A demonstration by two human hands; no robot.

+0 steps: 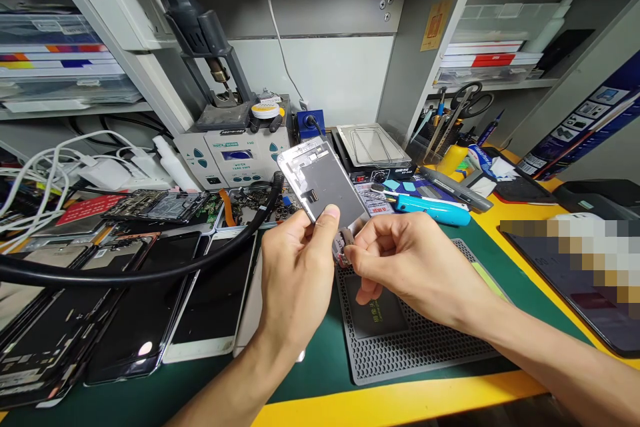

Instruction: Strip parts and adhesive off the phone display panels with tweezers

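My left hand [299,280] is closed around a phone screen [327,177], its thumb lying on the grey back. The screen is tilted, with a white frame and a short black connector near its left edge. At its lower end hangs a small silvery strip [343,240] with dark print, perhaps a flex or film. My right hand [410,260] pinches the edge of that strip between thumb and forefinger, the other fingers curled. Below both hands lies a dark perforated repair mat [425,355] on the green work surface.
Several phones and screens [145,307] crowd the left side, crossed by a thick black hose [200,263]. Behind stand a hot-air station [235,157] and a heating plate [373,147]. A blue-handled tool [433,209] lies behind my right hand; a large phone [565,287] lies right.
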